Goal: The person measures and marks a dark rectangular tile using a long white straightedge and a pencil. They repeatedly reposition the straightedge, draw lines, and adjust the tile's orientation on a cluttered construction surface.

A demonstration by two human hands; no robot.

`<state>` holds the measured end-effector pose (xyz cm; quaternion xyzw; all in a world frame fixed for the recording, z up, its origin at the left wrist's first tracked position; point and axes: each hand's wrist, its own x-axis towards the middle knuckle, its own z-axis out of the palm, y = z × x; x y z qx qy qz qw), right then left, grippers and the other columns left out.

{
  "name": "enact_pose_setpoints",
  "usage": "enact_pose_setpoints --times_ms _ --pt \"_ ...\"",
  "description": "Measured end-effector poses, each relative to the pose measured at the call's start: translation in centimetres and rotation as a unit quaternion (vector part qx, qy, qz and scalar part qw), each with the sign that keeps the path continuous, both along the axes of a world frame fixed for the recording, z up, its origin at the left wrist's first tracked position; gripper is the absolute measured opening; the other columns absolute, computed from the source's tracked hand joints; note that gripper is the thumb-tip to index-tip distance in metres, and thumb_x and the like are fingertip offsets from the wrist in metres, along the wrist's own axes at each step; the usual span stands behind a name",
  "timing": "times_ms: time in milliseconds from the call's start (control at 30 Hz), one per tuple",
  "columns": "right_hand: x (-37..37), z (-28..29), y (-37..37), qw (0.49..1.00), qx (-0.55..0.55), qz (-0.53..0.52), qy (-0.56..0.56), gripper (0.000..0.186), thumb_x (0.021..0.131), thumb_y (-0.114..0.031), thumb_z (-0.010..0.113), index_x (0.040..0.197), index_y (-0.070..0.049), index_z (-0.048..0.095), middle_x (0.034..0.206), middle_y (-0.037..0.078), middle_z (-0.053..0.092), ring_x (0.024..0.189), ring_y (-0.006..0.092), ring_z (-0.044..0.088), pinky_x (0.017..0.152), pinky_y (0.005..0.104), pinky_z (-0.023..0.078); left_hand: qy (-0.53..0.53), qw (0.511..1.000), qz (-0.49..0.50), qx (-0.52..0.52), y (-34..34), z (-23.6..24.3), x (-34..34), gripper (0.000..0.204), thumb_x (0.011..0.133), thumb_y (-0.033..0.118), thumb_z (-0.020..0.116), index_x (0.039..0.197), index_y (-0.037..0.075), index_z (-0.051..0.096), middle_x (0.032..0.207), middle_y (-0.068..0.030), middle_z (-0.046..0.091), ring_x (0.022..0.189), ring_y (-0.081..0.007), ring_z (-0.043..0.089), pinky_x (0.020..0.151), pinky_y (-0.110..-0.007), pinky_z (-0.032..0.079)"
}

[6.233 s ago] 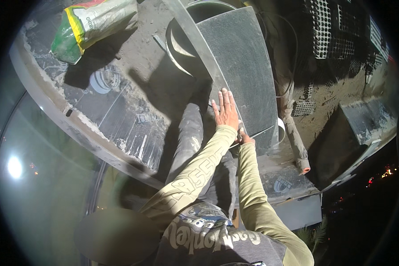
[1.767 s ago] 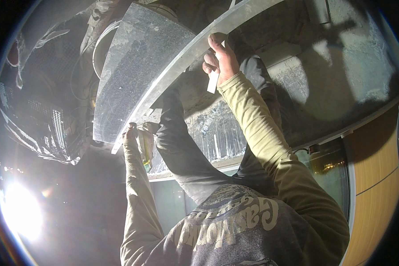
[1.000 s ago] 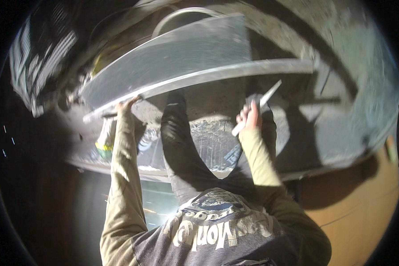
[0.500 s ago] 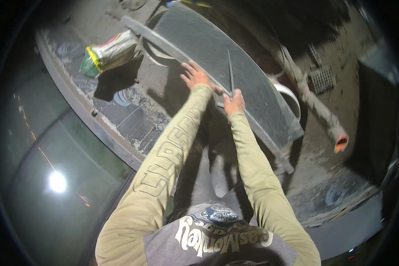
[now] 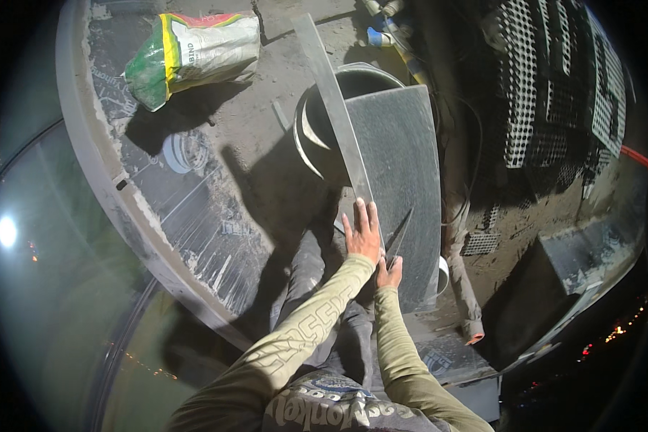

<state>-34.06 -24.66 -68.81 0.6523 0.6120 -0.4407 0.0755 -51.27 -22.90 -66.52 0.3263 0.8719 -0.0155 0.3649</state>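
Left hand [image 5: 363, 239] lies outspread on a long grey strip [image 5: 337, 111], right hand [image 5: 389, 274] clasping a thin bar [image 5: 398, 231].

Round tub [image 5: 363, 81] partly hidden by the dark grey panel [image 5: 402, 158]

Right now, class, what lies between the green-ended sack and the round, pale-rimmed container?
In the head view, a short, narrow strip lies on dusty ground between the sack and the container, nearer the container.

Building site at night
Dusty grey ground [image 5: 275, 75] bears a green-and-white plastic sack [image 5: 209, 54] and a dirt-caked, orange-mouthed round pipe [image 5: 466, 302]
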Motion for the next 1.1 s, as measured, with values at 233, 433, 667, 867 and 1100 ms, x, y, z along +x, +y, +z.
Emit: enact_pose_setpoints --times_ms 233,433,667,867,1100 --pt "0.8 -1.2 0.3 0.999 -0.041 0.01 -0.016 0.029 0.086 -0.022 0.071 0.089 -0.004 0.048 0.074 0.011 0.051 0.067 0.0252 0.05 0.066 0.0377 0.046 -0.073 0.996 0.047 0.025 -0.5 -0.7 -0.6 0.096 0.083 0.022 0.068 0.158 0.008 0.011 0.164 -0.0206 0.004 0.15 -0.0337 0.021 0.117 -0.068 0.005" --pt "1.6 -2.0 0.2 0.998 -0.057 0.016 -0.035 0.031 0.085 -0.023 0.071 0.087 -0.003 0.048 0.075 0.012 0.05 0.067 0.0262 0.049 0.066 0.0374 0.045 -0.062 0.997 0.046 0.032 -0.4 -1.1 -0.6 0.088 0.087 0.02 0.062 0.158 0.008 0.012 0.163 -0.0213 0.005 0.15 -0.0333 0.022 0.117 -0.066 0.014" --pt "1.6 -1.4 0.5 0.995 -0.076 0.034 -0.052 0.035 0.085 -0.028 0.07 0.095 0.001 0.051 0.082 0.018 0.055 0.074 0.0305 0.053 0.072 0.0407 0.047 -0.032 0.998 0.051 0.034 -0.4 -1.0 -0.2 0.083 0.089 0.016 0.058 0.158 0.006 0.013 0.164 -0.0209 0.005 0.151 -0.0314 0.021 0.117 -0.065 0.014" --pt "0.0 0.6 0.8 0.994 -0.069 -0.016 -0.078 0.042 0.083 -0.034 0.074 0.091 0.001 0.052 0.082 0.018 0.059 0.074 0.0298 0.056 0.071 0.0418 0.047 0.025 1.0 -0.006 -0.006 -1.6 -0.1 3.3 0.106 0.079 0.027 0.073 0.156 -0.002 0.006 0.165 -0.0192 0.001 0.151 -0.0301 0.02 0.118 -0.064 0.007" --pt "2.6 -1.0 0.4 0.999 0.008 -0.012 -0.047 0.045 0.078 -0.04 0.078 0.091 -0.003 0.055 0.078 0.017 0.06 0.073 0.0323 0.06 0.071 0.0426 0.048 -0.017 0.999 0.029 -0.031 -1.2 2.8 5.0 0.112 0.075 0.028 0.079 0.159 0.009 0.007 0.167 -0.0069 -0.003 0.141 -0.0242 0.042 0.115 -0.069 0.013"
